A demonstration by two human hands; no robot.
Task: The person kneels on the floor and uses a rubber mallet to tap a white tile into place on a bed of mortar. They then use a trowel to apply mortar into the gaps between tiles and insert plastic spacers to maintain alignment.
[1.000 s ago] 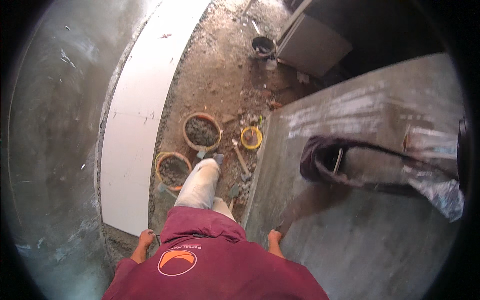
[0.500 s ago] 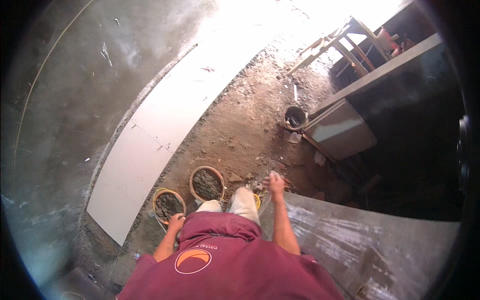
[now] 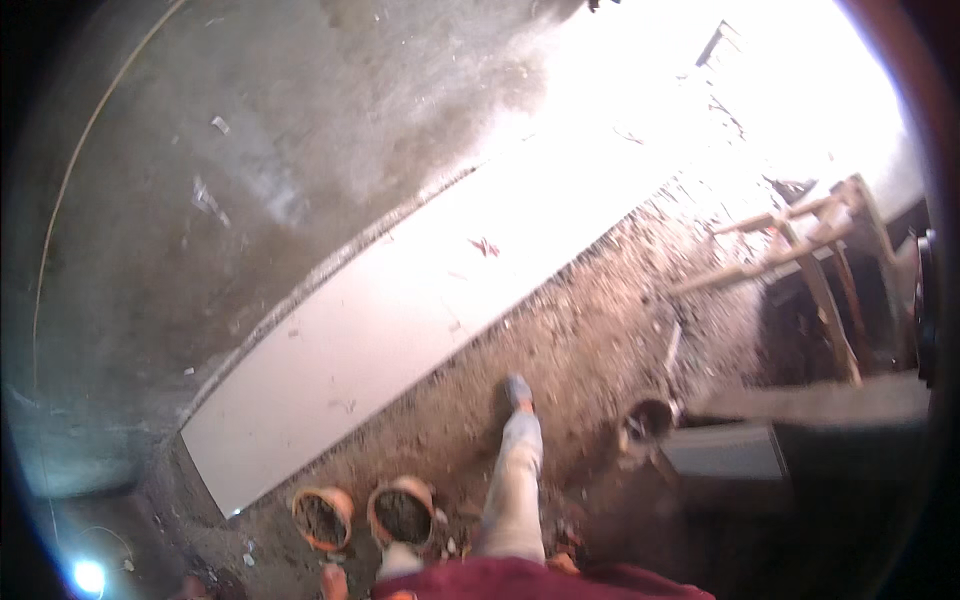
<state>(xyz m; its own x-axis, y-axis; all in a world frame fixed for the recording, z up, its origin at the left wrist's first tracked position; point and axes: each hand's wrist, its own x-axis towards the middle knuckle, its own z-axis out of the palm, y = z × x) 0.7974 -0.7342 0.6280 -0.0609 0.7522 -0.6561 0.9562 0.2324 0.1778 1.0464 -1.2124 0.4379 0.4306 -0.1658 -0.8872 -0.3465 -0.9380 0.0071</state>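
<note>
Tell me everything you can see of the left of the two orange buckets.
The left orange bucket is round and open-topped, plastic-looking, with dark grey-brown lumpy mix inside. It stands on the dirt floor by the near end of the white panel, beside but apart from the other orange bucket. Any handle is indistinct.

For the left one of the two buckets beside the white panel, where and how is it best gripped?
Probably by the near and far edges of its rim, coming from above: the left bucket looks upright, its round mouth facing up. The neighbouring bucket stands close on its right, leaving less finger room there. No handle can be made out.
</note>
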